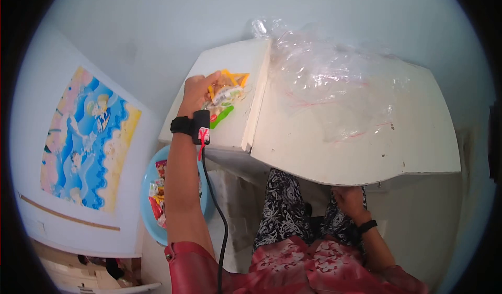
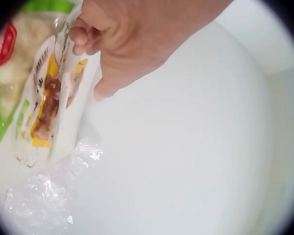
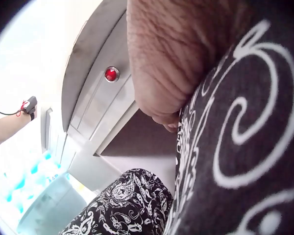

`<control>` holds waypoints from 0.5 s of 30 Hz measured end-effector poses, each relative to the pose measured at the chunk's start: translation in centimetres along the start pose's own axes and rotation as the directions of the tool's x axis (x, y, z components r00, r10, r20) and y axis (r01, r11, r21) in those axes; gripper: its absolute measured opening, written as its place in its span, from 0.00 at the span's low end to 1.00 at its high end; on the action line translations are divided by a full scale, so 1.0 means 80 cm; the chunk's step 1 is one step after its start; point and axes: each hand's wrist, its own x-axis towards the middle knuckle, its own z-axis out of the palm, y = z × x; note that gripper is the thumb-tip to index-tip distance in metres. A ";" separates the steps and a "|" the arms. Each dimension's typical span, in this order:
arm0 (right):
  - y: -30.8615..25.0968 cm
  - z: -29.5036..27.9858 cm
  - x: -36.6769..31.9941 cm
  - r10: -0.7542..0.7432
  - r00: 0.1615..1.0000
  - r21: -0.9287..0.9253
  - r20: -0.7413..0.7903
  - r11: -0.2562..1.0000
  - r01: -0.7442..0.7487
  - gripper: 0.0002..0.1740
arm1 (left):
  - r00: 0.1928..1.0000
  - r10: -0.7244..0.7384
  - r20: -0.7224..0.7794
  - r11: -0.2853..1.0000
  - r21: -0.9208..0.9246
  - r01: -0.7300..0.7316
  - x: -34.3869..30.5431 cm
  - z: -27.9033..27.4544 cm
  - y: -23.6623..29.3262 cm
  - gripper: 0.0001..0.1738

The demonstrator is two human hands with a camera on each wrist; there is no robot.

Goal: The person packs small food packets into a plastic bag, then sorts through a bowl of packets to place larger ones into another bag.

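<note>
At the left end of the white table, my left hand (image 1: 196, 92) pinches a clear food packet (image 1: 230, 91) with yellow trim and a white barcode label. In the left wrist view the packet (image 2: 49, 110) stands tilted on edge below the fingers, with brown pieces inside. A second packet (image 2: 27, 39), with green edges, a red label and pale contents, lies right beside it; its green edge (image 1: 224, 116) shows on the tabletop. My right hand (image 1: 349, 201) rests on the patterned trousers (image 3: 245, 132) under the table's front edge, its fingertips mostly hidden.
Crumpled clear plastic bags (image 1: 334, 79) spread over the back of the table (image 1: 334, 158). A raised strip (image 1: 257, 105) divides the tabletop. On the lower left a blue basin (image 1: 147, 215) holds several colourful packets. A black cable (image 1: 222, 215) hangs from the left wrist.
</note>
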 end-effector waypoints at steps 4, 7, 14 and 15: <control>0.003 0.006 0.001 0.011 0.999 0.047 0.050 0.999 -0.013 0.07 | 0.843 0.457 -0.285 0.774 0.594 -0.219 -0.004 -0.047 -0.029 0.20; -0.004 0.012 0.008 -0.037 0.993 0.028 0.110 0.999 0.034 0.07 | 0.607 0.648 -0.461 0.743 0.558 -0.369 -0.072 -0.108 -0.062 0.19; -0.016 0.010 0.024 -0.037 0.983 0.001 0.178 0.999 0.037 0.08 | 0.604 0.223 -0.765 0.959 0.284 0.007 -0.269 -0.321 -0.177 0.18; -0.015 0.013 0.023 -0.037 0.982 -0.008 0.183 0.999 0.039 0.08 | 0.594 0.162 -0.788 0.964 0.254 0.073 -0.299 -0.349 -0.197 0.18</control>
